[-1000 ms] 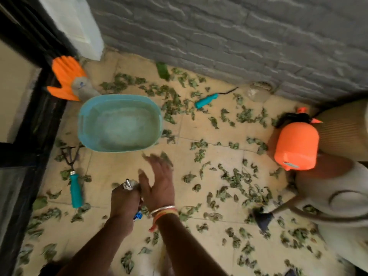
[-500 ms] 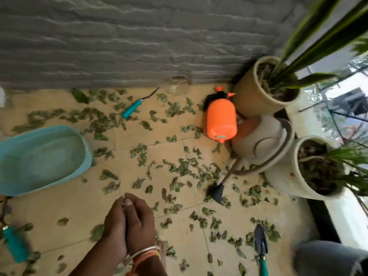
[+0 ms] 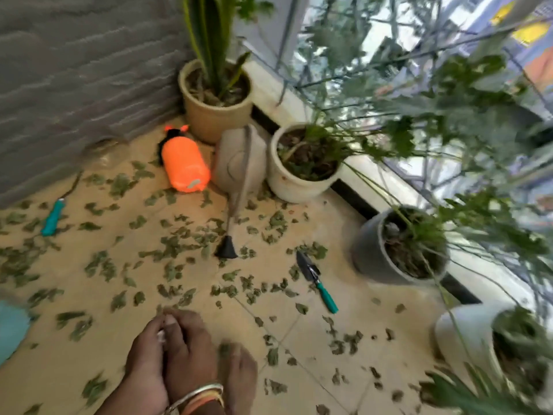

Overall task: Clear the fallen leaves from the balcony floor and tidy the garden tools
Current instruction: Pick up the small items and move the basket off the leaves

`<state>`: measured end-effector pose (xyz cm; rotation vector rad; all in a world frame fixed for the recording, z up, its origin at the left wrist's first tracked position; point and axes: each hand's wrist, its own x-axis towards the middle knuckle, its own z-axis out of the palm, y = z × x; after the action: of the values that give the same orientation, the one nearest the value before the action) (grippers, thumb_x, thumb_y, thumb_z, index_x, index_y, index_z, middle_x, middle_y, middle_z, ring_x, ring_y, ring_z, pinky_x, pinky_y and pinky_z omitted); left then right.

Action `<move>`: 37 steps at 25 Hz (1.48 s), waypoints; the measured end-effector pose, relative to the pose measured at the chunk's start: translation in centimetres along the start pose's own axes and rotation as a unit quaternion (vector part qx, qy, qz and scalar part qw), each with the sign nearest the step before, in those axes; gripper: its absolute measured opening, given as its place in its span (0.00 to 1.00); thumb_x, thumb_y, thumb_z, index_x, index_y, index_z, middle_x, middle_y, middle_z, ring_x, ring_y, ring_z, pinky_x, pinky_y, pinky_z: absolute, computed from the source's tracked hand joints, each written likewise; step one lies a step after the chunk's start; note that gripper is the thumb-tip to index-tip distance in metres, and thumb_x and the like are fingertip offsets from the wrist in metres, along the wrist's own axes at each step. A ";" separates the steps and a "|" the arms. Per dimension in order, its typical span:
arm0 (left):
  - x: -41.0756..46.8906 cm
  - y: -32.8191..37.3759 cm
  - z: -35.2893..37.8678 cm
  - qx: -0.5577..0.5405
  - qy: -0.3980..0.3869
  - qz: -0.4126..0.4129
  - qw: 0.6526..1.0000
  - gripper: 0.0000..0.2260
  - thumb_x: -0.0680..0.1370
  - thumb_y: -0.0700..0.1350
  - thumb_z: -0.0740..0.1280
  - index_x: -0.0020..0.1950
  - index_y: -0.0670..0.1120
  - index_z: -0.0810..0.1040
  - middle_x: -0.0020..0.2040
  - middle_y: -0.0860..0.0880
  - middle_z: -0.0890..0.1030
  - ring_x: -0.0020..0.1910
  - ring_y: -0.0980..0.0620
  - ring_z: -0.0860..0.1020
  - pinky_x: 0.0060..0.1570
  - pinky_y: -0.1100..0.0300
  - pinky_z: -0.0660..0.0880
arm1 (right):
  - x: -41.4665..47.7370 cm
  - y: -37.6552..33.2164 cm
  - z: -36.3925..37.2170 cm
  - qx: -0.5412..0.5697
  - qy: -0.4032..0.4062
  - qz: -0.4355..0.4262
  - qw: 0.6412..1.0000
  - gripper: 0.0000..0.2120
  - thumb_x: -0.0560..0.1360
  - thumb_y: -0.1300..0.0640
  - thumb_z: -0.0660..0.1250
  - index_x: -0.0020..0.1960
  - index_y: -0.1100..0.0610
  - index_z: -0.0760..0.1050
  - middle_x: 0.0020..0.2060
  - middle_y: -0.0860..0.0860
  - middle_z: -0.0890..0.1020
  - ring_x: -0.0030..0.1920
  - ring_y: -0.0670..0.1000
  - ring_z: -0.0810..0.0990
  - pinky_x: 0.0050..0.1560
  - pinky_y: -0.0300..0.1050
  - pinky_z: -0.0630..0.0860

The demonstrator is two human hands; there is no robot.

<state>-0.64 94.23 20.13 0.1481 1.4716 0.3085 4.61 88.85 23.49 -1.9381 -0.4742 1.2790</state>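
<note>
- Balcony floor (image 3: 335,235): pale tile, shut in by a grey brick wall (image 3: 74,70) on one side and a row of plant pots (image 3: 299,187) on the other.
- Fallen leaves (image 3: 179,247): strewn over most of the tile and thickest mid-floor. No heap had been gathered, so I judged the clearing barely begun.
- Trowel (image 3: 317,281): lay flat among the leaves, blade toward the pots and teal handle toward the person. It looked left where it was last used, not stored, and was the tool nearest the hands.
- Second teal-handled tool (image 3: 53,218): lay near the wall, well apart from the trowel. Its head was too blurred to name.
- Orange sprayer (image 3: 185,167): lay tipped over, just beside the watering can (image 3: 239,158).
- Watering can: long spout ran out over the floor, with the rose resting on the tile among the leaves.
- Teal basin (image 3: 12,327): only an edge showed at the left. It was probably the bin for the leaves.
- Left hand (image 3: 146,354) and right hand (image 3: 191,351): held low over the floor and pressed together, right over left, with bangles on the right wrist. Through the blur I could not tell whether they clasped leaves or nothing.
</note>
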 end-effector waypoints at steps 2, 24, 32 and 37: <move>-1.8 -2.5 2.9 0.042 -0.012 0.007 0.999 0.15 0.82 0.50 0.59 0.49 0.40 0.77 0.44 0.40 0.79 0.46 0.42 0.77 0.45 0.51 0.72 | -0.8 2.0 -2.3 0.068 0.061 -0.005 0.996 0.09 0.78 0.48 0.62 0.53 0.39 0.80 0.53 0.41 0.81 0.56 0.40 0.77 0.59 0.35 0.72; -21.7 -51.7 19.0 0.413 -0.061 0.035 0.908 0.18 0.83 0.53 0.59 0.46 0.41 0.78 0.48 0.38 0.80 0.42 0.42 0.78 0.39 0.55 0.72 | -27.8 32.9 -34.6 0.462 0.323 0.118 0.817 0.17 0.76 0.51 0.69 0.64 0.54 0.79 0.59 0.49 0.82 0.59 0.47 0.80 0.64 0.45 0.75; -28.2 -71.8 19.1 0.568 -0.127 -0.025 0.813 0.14 0.81 0.50 0.62 0.49 0.40 0.81 0.53 0.34 0.80 0.49 0.40 0.80 0.50 0.51 0.76 | -43.0 44.1 -43.6 0.564 0.484 0.107 0.660 0.10 0.79 0.58 0.67 0.60 0.52 0.79 0.56 0.45 0.81 0.56 0.41 0.79 0.52 0.27 0.72; -33.2 -81.4 18.1 0.629 -0.144 -0.048 0.763 0.14 0.82 0.49 0.63 0.52 0.39 0.81 0.57 0.34 0.81 0.48 0.42 0.80 0.50 0.53 0.76 | -50.3 49.9 -46.0 0.608 0.549 0.149 0.553 0.11 0.79 0.59 0.67 0.60 0.54 0.81 0.57 0.47 0.83 0.58 0.47 0.80 0.58 0.37 0.76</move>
<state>24.26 8.59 30.40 1.1444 1.1423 -0.8245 19.38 5.71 26.83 -1.0995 1.1630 0.0653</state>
